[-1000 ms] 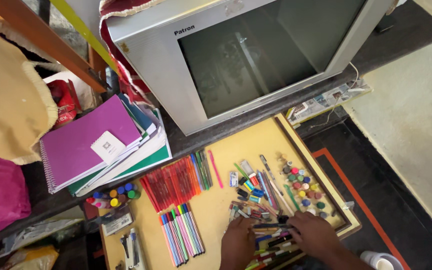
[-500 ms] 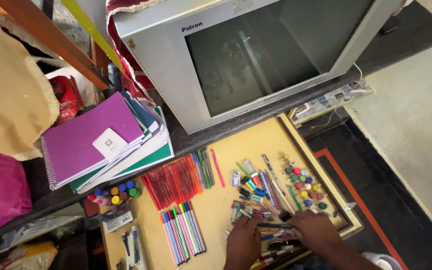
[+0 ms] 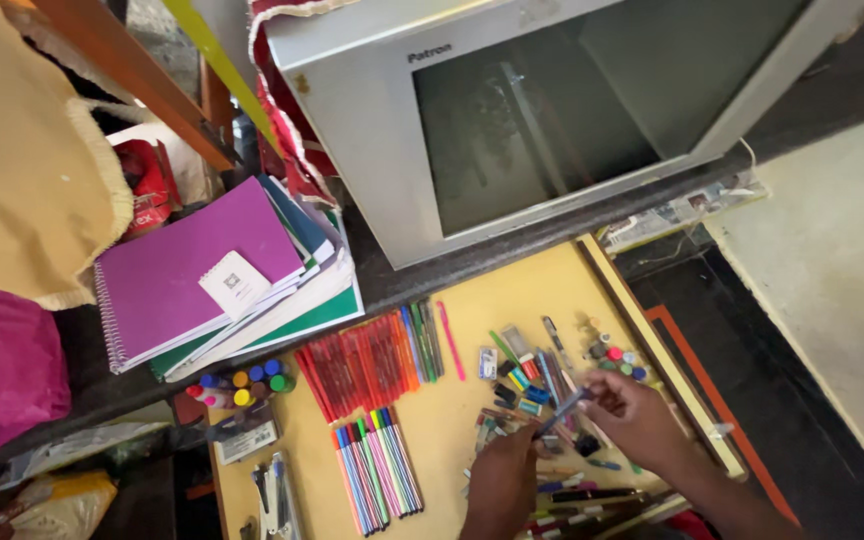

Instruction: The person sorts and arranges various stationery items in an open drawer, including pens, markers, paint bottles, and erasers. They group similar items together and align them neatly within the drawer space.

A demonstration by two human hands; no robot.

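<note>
Right hand [image 3: 632,415] now lifts a blue pen [image 3: 562,411] off the yellow table [image 3: 452,420], fingers pinched on it; left hand [image 3: 502,480] rests curled, holding nothing visible, among scattered pens

Bare yellow board [image 3: 452,415] between marker rows [image 3: 377,470] and (seemingly loose) pen clutter [image 3: 522,385].

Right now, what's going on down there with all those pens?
A person is bent over a yellow board spread with pens and markers. Their right hand holds a dark pen lifted above a loose, mixed heap of pens, while the left hand rests on the heap's near edge. To the left, red pens lie in a row, with a neat row of coloured markers below them. A purple notebook tops a stack beside an old grey television.
</note>
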